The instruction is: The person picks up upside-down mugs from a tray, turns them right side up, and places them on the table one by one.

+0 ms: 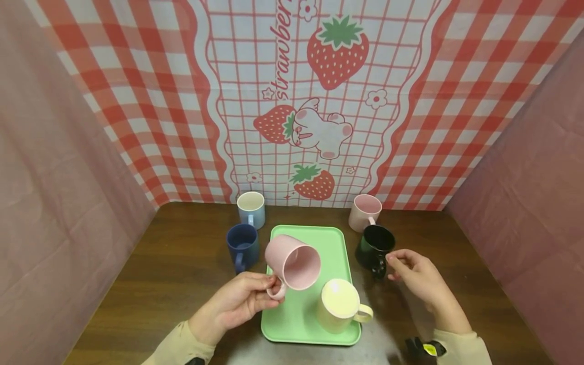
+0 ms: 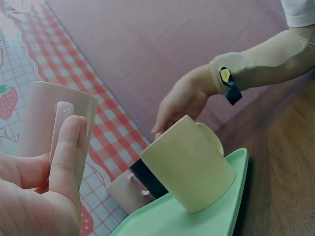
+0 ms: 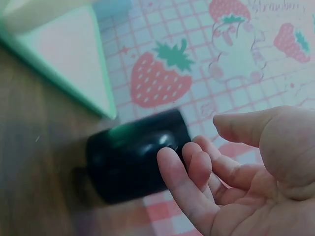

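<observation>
My left hand (image 1: 244, 299) grips a pink mug (image 1: 285, 253) by its handle, holding it tilted above the green tray (image 1: 305, 235). In the left wrist view, fingers (image 2: 64, 152) curl round that handle. A pale yellow mug (image 1: 337, 304) stands at the tray's near right corner, handle pointing right. To the right of the tray, my right hand (image 1: 420, 276) is beside a black mug (image 1: 375, 243), fingertips right at its handle. The right wrist view shows the thumb apart from the loosely bent fingers, with nothing pinched between them.
Left of the tray stand a dark blue mug (image 1: 243, 243) and, behind it, a light blue mug (image 1: 251, 209). Another pink mug (image 1: 365, 212) stands behind the black one. A strawberry-print cloth (image 1: 388, 126) hangs at the back of the brown table (image 1: 182, 253), with pink cloth at both sides.
</observation>
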Motion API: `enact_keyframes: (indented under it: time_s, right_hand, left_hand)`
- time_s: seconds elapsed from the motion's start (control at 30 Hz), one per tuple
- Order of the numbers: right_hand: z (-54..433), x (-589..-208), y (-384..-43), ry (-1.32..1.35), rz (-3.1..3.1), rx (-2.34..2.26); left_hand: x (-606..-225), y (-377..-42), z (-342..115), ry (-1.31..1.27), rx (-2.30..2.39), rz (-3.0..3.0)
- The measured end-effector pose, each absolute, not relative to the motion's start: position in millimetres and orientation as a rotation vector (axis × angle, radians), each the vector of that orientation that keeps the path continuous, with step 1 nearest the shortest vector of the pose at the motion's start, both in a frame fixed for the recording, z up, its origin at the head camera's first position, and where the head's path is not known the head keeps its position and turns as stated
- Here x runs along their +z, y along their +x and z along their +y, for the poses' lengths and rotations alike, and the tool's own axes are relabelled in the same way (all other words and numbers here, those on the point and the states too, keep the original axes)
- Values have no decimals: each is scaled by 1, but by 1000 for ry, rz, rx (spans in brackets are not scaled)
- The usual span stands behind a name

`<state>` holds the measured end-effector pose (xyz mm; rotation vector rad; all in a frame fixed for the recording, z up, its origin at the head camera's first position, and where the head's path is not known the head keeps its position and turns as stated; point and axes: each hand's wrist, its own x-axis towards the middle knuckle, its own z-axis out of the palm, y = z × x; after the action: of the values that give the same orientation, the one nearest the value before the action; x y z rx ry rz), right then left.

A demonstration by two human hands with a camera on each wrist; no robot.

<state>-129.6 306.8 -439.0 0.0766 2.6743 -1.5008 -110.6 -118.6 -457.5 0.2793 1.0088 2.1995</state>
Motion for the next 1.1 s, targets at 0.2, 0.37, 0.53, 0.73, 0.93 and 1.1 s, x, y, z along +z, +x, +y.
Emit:
enact_keyframes:
  time_s: [0.2, 0.37, 0.53, 0.73, 0.93, 1.1]
  right_hand:
    - [290, -422, -128, -44, 2712, -1473]
    - [277, -412, -132, -123, 2714, -1486]
    - [261, -398, -137, -205, 2711, -1526]
    - [240, -385, -139, -281, 2668, -1625]
    - [224, -382, -139, -330, 2614, -1700]
    - [215, -382, -139, -378, 2602, -1719]
  left_hand:
    - [-459, -110, -115, 273, 2212, 1001]
    - [-460, -110, -111, 251, 2213, 1023]
    - [-458, -110, -107, 232, 2206, 1040]
    - [-455, -112, -101, 254, 2214, 1006]
    - [-452, -115, -96, 250, 2228, 996]
    - [-448, -120, -87, 226, 2265, 1001]
